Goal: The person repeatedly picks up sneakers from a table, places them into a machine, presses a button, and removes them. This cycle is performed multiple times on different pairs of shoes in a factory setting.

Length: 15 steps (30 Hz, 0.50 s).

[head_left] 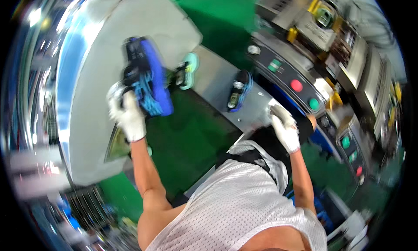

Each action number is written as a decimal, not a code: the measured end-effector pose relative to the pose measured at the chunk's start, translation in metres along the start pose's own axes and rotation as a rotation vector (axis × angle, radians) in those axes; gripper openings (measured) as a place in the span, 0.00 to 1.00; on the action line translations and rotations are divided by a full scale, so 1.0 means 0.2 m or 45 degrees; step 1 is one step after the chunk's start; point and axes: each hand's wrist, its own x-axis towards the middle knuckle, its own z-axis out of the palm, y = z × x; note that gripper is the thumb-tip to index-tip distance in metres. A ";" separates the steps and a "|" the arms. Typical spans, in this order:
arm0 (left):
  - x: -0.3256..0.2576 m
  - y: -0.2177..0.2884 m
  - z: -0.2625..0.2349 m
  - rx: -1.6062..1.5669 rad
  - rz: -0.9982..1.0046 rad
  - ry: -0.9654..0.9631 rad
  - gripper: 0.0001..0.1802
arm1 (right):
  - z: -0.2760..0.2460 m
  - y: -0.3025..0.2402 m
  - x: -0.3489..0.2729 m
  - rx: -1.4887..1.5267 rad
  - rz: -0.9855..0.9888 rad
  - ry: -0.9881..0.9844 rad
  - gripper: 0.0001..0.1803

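Observation:
My left hand (127, 114), in a white glove, grips the near end of a black and blue shoe (150, 83) with a bright blue sole. The shoe shows over the pale table's edge, and motion blurs it; whether one shoe or two lie together there I cannot tell. My right hand (285, 128), also gloved in white, holds nothing that I see; its fingers reach out loosely by the metal shelf's right end. Between the hands, a dark shoe (239, 90) with a blue edge lies on the metal shelf (213, 74). Farther left sits a mint-soled shoe (189, 71).
A pale, wide table (91, 133) with a shiny rim fills the left. Along the right runs a machine with a dark control panel (285, 70), a red button (296, 85) and a green button (313, 104). Green floor (178, 124) shows below the shelf.

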 end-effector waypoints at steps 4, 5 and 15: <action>0.00 0.08 0.12 -0.241 -0.007 -0.203 0.22 | 0.02 -0.20 -0.04 -0.055 -0.204 -0.077 0.32; -0.09 0.10 0.15 -0.334 0.028 -0.264 0.24 | 0.03 -0.25 -0.08 0.043 -0.206 -0.093 0.33; -1.34 1.25 0.63 -1.012 0.251 -1.564 0.21 | 0.01 -0.10 -0.94 0.464 0.090 1.124 0.62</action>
